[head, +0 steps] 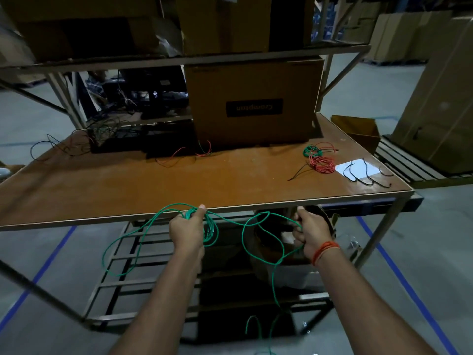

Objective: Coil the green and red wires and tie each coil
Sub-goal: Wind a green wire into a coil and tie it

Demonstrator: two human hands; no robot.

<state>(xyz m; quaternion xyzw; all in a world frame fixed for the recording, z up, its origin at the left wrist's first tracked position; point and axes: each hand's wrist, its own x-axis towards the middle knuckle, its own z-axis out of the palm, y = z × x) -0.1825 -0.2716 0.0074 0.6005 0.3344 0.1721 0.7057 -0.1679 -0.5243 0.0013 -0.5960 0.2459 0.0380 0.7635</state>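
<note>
Green wire [256,221]: left hand [188,226] clenches the coil; right hand [311,233], at three o'clock, apparently pinches the slack strand running between them.

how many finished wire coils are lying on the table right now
2: a small green wire coil near the brown tabletop's far right corner, and a red wire coil just in front of it. The clutter at far left may hide others.

Bare forearms; orange thread bracelet [325,251] on right wrist.
</note>
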